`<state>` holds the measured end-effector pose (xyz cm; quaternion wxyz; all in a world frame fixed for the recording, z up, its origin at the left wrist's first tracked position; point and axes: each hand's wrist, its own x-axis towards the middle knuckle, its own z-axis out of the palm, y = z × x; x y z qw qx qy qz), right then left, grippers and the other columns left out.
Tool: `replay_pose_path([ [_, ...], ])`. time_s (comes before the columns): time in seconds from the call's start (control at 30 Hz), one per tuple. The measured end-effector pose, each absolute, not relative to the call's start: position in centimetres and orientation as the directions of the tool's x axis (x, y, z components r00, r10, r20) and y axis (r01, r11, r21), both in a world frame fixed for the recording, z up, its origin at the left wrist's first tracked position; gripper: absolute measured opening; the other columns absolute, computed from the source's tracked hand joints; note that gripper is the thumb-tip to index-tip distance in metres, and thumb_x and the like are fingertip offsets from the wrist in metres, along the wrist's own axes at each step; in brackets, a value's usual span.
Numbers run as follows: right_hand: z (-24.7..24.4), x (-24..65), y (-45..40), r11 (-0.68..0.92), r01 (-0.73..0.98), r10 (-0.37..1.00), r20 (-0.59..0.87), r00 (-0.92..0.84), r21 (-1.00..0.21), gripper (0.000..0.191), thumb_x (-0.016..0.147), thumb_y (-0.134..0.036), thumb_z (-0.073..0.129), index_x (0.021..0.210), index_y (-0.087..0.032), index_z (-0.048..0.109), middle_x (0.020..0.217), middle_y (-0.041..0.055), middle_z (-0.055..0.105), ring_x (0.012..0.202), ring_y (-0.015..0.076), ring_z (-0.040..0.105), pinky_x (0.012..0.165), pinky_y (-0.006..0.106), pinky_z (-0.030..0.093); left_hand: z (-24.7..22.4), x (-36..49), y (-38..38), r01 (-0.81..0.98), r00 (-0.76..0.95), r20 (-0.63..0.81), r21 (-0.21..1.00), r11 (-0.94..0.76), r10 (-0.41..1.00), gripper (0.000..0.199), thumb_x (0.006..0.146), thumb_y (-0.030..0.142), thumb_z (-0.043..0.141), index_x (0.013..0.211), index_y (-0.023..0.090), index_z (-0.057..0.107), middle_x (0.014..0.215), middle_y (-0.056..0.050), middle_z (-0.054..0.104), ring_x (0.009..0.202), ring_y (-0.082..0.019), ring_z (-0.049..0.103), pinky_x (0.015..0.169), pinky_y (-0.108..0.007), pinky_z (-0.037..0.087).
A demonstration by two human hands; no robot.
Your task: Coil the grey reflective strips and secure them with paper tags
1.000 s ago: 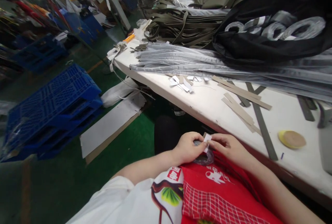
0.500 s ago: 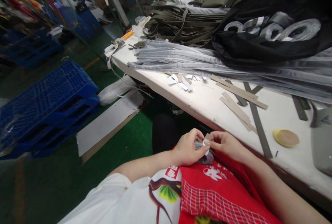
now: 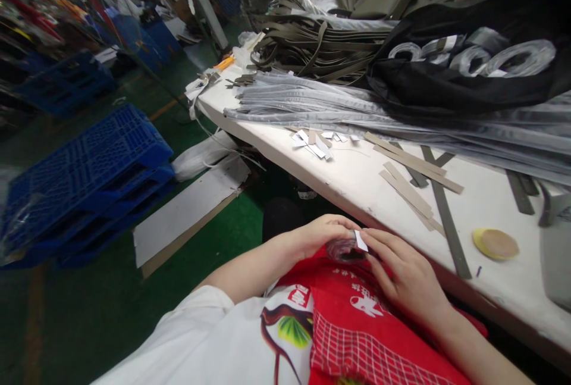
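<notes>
A small grey, clear-looking roll (image 3: 341,248) rests low against the red apron (image 3: 383,313), near the table's front edge. Round its far side curls my left hand (image 3: 323,235), closed on it, the fingertips partly hidden. A white paper tab (image 3: 361,241) sticks up at the roll's right end. My right hand (image 3: 401,266) is at that same end, its fingers bent against the tab and the roll.
On the white table (image 3: 357,177) lie beige strips (image 3: 408,194), dark strips (image 3: 450,230), white paper pieces (image 3: 312,144) and a yellow-rimmed disc (image 3: 495,244). Behind are clear strips (image 3: 307,99) and rolls on black cloth (image 3: 419,84). Blue pallets (image 3: 89,177) stand left.
The roll has turned and shows more of its side. My right hand has opened out from a pinch on the tab and lies further along the roll's right end. The view has shifted slightly.
</notes>
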<state>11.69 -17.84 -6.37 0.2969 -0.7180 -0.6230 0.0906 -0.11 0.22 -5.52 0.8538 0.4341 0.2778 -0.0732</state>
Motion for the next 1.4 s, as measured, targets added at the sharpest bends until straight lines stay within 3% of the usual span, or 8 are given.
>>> replay_pose_path([
  [0.23,-5.9,12.2,-19.4,-0.028,0.876,0.923,0.324,0.208,-0.482,0.041,0.091,-0.021,0.053,0.132,-0.022,0.055,0.129,0.0094,0.063,0.118,0.0257,0.059,0.101,0.043,0.048,-5.3,1.7,-1.2,0.345,0.840,-0.526,0.708,0.616,0.134,0.052,0.055,0.043,0.088,0.090,0.012,0.065,0.059,0.004,0.060,0.054,-0.007,0.053,0.062,-0.022,0.042],
  [0.33,-4.5,14.4,-22.5,-0.151,0.866,0.842,0.397,0.366,-0.477,0.038,0.088,-0.021,0.057,0.126,-0.026,0.059,0.122,0.0076,0.066,0.113,0.0264,0.061,0.101,0.043,0.047,-5.5,1.7,-1.4,0.333,0.851,-0.501,0.745,0.578,0.155,0.058,0.051,0.045,0.089,0.091,0.012,0.065,0.061,0.002,0.061,0.058,-0.010,0.056,0.063,-0.023,0.042],
  [0.47,-2.7,20.1,-29.7,-0.688,0.642,0.376,0.590,0.714,-0.338,0.028,0.087,-0.026,0.058,0.112,-0.020,0.067,0.109,0.0125,0.070,0.102,0.0297,0.065,0.095,0.044,0.047,-5.4,1.8,-1.5,0.371,0.846,-0.512,0.764,0.529,0.146,0.055,0.058,0.045,0.087,0.097,0.014,0.063,0.066,0.000,0.064,0.058,-0.011,0.057,0.060,-0.022,0.040],
  [0.57,-2.1,24.3,-35.5,-0.862,0.261,0.000,0.516,0.856,-0.434,0.036,0.087,-0.038,0.052,0.104,-0.013,0.070,0.111,0.0195,0.067,0.109,0.0360,0.059,0.098,0.051,0.041,-5.8,2.2,-1.6,0.397,0.846,-0.523,0.749,0.530,0.105,0.054,0.061,0.044,0.086,0.100,0.016,0.061,0.070,0.000,0.065,0.061,-0.014,0.060,0.061,-0.023,0.042],
  [0.63,-2.3,26.4,-38.1,-0.832,0.127,-0.077,0.339,0.938,-0.541,0.041,0.085,-0.045,0.049,0.096,-0.013,0.072,0.111,0.0201,0.067,0.114,0.0378,0.055,0.102,0.055,0.036,-6.1,2.6,-1.9,0.381,0.858,-0.504,0.755,0.534,0.099,0.051,0.065,0.043,0.084,0.102,0.016,0.061,0.072,0.000,0.065,0.064,-0.014,0.061,0.063,-0.023,0.043],
  [0.8,-4.3,28.2,-38.9,-0.668,0.105,0.062,0.086,0.994,-0.737,0.050,0.084,-0.060,0.047,0.077,-0.020,0.076,0.099,0.0109,0.075,0.103,0.0286,0.065,0.096,0.044,0.046,-6.0,3.1,-3.0,0.383,0.862,-0.500,0.747,0.543,0.081,0.050,0.066,0.044,0.083,0.103,0.017,0.063,0.077,-0.003,0.066,0.070,-0.017,0.062,0.065,-0.024,0.044],
  [1.13,-4.8,25.0,-37.7,-0.499,0.108,-0.091,0.176,0.980,-0.860,0.033,0.071,-0.051,0.073,0.072,-0.019,0.070,0.108,0.0102,0.071,0.108,0.0298,0.061,0.097,0.042,0.045,-6.1,2.7,-3.5,0.394,0.873,-0.485,0.762,0.513,0.049,0.047,0.070,0.045,0.080,0.102,0.016,0.061,0.071,0.000,0.060,0.058,-0.010,0.051,0.052,-0.019,0.031],
  [1.4,-7.2,21.1,-39.1,-0.454,-0.233,-0.157,-0.181,0.971,-0.860,0.039,0.063,-0.056,0.076,0.068,-0.020,0.063,0.057,0.0037,0.065,0.052,0.0217,0.063,0.054,0.035,0.054,-5.8,2.7,-2.8,0.382,0.877,-0.474,0.788,0.483,0.081,0.048,0.071,0.045,0.079,0.106,0.016,0.061,0.078,-0.002,0.063,0.066,-0.014,0.059,0.061,-0.023,0.042],
])
